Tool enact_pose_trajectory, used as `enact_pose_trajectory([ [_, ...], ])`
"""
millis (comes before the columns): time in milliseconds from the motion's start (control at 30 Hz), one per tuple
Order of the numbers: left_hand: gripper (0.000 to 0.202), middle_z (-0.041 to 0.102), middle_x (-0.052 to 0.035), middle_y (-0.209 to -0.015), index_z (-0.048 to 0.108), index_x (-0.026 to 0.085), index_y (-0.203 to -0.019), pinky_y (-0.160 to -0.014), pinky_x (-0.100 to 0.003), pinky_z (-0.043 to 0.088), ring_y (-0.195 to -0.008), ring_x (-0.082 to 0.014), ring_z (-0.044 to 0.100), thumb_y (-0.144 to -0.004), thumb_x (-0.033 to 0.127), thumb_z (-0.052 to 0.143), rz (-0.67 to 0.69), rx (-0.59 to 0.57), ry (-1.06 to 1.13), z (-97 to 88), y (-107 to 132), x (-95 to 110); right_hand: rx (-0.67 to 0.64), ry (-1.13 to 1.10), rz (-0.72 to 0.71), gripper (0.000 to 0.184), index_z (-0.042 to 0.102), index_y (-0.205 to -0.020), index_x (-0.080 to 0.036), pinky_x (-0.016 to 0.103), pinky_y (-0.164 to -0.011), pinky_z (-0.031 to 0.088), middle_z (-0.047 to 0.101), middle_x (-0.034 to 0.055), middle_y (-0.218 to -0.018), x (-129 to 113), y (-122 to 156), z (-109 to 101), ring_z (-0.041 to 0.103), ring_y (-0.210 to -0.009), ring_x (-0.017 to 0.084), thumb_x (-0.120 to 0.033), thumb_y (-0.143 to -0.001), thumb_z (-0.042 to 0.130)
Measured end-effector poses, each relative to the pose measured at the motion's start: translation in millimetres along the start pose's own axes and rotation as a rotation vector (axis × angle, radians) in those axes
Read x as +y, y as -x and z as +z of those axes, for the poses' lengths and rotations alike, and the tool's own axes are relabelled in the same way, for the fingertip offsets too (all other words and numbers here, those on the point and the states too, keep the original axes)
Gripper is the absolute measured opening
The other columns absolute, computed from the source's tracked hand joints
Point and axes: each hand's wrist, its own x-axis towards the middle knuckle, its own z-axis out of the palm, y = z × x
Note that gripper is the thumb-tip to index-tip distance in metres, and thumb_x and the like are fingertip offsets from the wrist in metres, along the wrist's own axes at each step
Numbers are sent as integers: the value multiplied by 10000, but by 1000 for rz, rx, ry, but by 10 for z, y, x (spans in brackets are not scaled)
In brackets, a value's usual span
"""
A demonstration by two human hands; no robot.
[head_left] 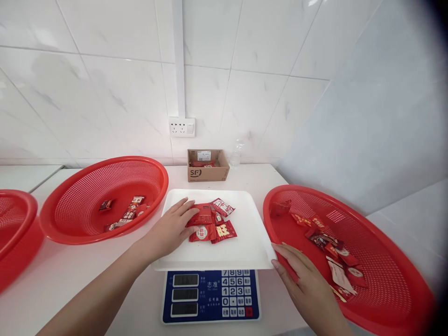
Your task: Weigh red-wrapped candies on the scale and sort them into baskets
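A white tray (241, 252) sits on a blue electronic scale (210, 295) in front of me. Several red snack packets (212, 223) lie in a pile on the tray. My left hand (173, 228) rests flat on the tray, fingers stretched out and touching the left side of the pile. My right hand (306, 282) lies at the near left rim of the right red basket (381, 298), fingers extended and together, holding nothing that I can see. That basket holds several red packets (336, 261).
A second red mesh basket (105, 198) with a few packets stands at the left, and part of a third (14, 224) at the far left edge. A small cardboard box (208, 165) stands against the tiled wall, below a wall socket (182, 127).
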Motion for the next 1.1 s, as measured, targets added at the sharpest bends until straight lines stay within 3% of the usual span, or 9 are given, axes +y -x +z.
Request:
enact_pose_trajectory([
  [167, 484, 378, -109, -1453, 425, 198, -1336, -1075, -467, 330, -1371, -279, 270, -905, 418, 433, -33, -73, 45, -1, -55, 16, -2, 8, 1, 466, 662, -1077, -193, 453, -847, 546, 674, 110, -1127, -4, 3, 5, 615, -1066, 283, -499, -889, 364],
  [367, 367, 524, -96, -1263, 501, 209, -1218, -937, -404, 451, -1126, -256, 535, -894, 377, 454, -67, -22, 118, -53, -36, 67, 3, 18, -8, 469, 669, -1074, -205, 429, -828, 558, 671, 99, -1136, 1, 4, 21, 618, -1065, 276, -510, -884, 368],
  [733, 356, 563, -109, -1201, 543, 205, -1176, -907, -445, 462, -1088, -280, 551, -900, 404, 437, -111, 42, 53, -15, 140, 117, -33, -6, 12, 423, 660, -1094, -236, 422, -867, 539, 656, 77, -1168, 12, 7, 26, 593, -1102, 260, -487, -876, 399],
  [833, 340, 569, -96, -1215, 569, 225, -1145, -880, -409, 497, -1069, -253, 576, -900, 418, 433, -109, 116, 122, 6, 224, 123, -45, -28, 17, 402, 661, -1095, -243, 418, -891, 525, 652, 74, -1175, 6, 1, 9, 590, -1108, 253, -471, -870, 419],
  [967, 299, 626, -76, -1117, 619, 238, -1037, -810, -330, 536, -971, -207, 618, -901, 425, 429, -59, 338, 244, 62, 412, 97, -107, -70, 25, 402, 647, -1132, -246, 432, -939, 489, 635, 71, -1209, -8, -21, -63, 567, -1143, 250, -462, -865, 438],
  [1100, 262, 662, -61, -945, 631, 225, -940, -503, -192, 505, -737, -151, 623, -888, 412, 456, -155, 594, 325, 127, 637, -20, -203, -95, 27, 422, 623, -1176, -236, 454, -978, 449, 609, 80, -1248, -23, -137, -232, 551, -1164, 251, -459, -870, 437],
])
